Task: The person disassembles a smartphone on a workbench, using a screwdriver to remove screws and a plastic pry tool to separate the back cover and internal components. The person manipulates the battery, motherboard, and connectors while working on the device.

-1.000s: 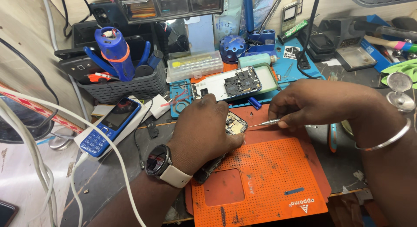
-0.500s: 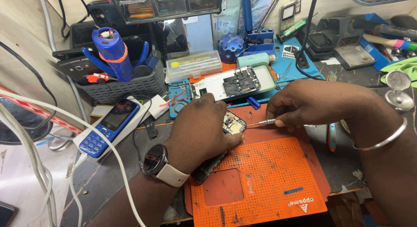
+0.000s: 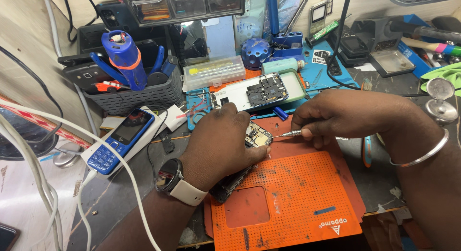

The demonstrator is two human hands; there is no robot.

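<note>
My left hand [image 3: 222, 144], with a watch on its wrist, presses down on an opened small phone [image 3: 253, 136] lying on an orange perforated work mat [image 3: 293, 203]. Only the phone's exposed circuit board and its dark lower end [image 3: 225, 186] show from under the hand. My right hand [image 3: 345, 114], a metal bangle on its wrist, grips a thin metal screwdriver [image 3: 287, 134]. Its tip touches the circuit board at the phone's upper right edge.
A blue keypad phone [image 3: 120, 140] lies left on a white box, with white cables [image 3: 57, 150] crossing it. Behind are a grey basket of tools [image 3: 134, 95], a disassembled white phone [image 3: 261, 90], a clear plastic case [image 3: 213, 72] and a soldering stand [image 3: 384, 44].
The view has shifted slightly. Both hands stay in place on the phone; the screwdriver tip remains at the board with only small wrist movement.
</note>
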